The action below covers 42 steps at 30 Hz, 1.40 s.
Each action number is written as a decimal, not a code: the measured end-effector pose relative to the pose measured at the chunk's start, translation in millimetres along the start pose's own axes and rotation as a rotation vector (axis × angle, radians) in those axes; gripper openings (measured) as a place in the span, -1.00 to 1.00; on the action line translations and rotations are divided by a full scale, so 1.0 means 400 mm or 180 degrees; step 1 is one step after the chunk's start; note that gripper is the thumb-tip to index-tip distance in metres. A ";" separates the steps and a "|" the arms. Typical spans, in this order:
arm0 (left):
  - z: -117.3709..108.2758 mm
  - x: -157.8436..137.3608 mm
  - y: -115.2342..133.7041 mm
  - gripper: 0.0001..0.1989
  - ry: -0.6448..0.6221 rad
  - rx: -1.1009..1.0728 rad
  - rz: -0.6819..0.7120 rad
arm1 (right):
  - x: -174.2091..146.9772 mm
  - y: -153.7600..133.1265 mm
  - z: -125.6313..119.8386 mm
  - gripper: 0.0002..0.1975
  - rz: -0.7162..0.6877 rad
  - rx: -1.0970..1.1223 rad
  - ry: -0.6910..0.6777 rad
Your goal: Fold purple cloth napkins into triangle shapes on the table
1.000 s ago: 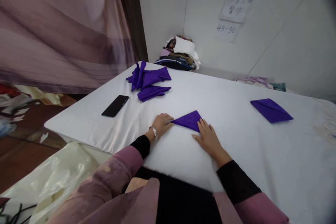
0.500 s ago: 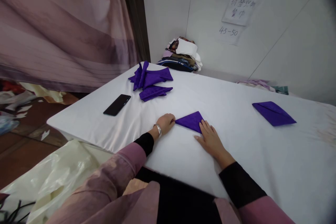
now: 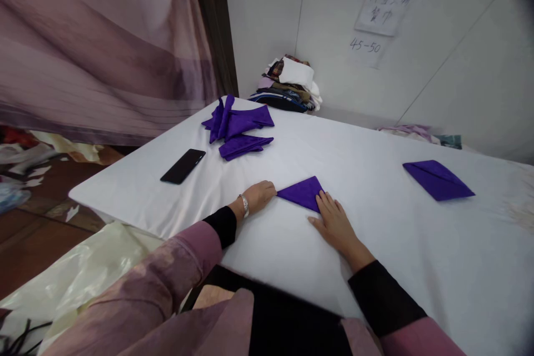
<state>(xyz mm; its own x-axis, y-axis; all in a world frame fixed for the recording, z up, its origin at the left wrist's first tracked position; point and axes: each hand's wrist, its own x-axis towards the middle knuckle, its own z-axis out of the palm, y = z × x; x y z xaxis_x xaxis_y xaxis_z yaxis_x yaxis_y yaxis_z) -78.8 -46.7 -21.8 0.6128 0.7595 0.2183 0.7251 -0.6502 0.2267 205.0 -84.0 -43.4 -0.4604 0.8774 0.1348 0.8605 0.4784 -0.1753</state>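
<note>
- Purple cloth (image 3: 299, 192), folded to a triangle, lies flat on the white table (image 3: 354, 147), to the right of the phone (image 3: 182, 166) and slightly nearer the wearer.
- Left hand (image 3: 258, 196), on the phone's right, has its fingers bent together at the triangle's narrow point and appears to pinch it; the fingertips themselves are too small to make out.
- Right hand (image 3: 335, 221), farther right of the phone, is open, its fingers laid on the triangle's wide end and its thumb spread towards the near side.
- Loose purple cloths (image 3: 244, 121) lie in a heap beyond the phone and to its right; how many there are, I cannot tell.
- A second folded piece (image 3: 440, 181), also purple, lies far to the phone's right, well apart from both hands.
- The step in hand looks like steadying and smoothing a fold.
- The next move probably calls for light, even pressure at the wide end while the point is held, so that the layers stay aligned.
</note>
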 end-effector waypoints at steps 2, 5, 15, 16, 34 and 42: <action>-0.003 -0.001 0.001 -0.72 -0.0048 0.0051 -0.0024 | 0.000 0.000 0.000 -0.32 0.0003 0.0001 -0.0019; -0.007 -0.007 0.004 -0.71 -0.0032 0.0096 -0.0062 | 0.001 0.001 0.000 -0.31 0.0019 0.0004 -0.0034; 0.000 0.006 0.047 -0.64 0.0269 -0.0227 -0.1260 | 0.002 -0.001 0.001 -0.30 0.0028 -0.0031 -0.0006; 0.003 0.014 0.053 -0.62 0.0258 -0.0269 -0.1509 | 0.002 -0.001 0.002 -0.30 0.0033 -0.0036 -0.0008; 0.001 0.041 0.027 -0.73 0.0068 -0.0823 -0.2424 | 0.008 -0.003 -0.001 -0.29 0.0061 0.0032 -0.0100; -0.009 0.127 0.084 -0.62 0.0412 -0.0695 -0.2143 | 0.011 -0.006 0.000 -0.28 0.0109 0.0000 -0.0142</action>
<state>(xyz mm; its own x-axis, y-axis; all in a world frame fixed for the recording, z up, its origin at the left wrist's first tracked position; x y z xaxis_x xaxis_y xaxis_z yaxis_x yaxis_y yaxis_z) -24.4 -29.9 0.3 0.0030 0.9974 0.0720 0.8449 -0.0410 0.5334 200.7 -81.2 -42.5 -0.4398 0.8940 0.0850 0.8760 0.4480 -0.1790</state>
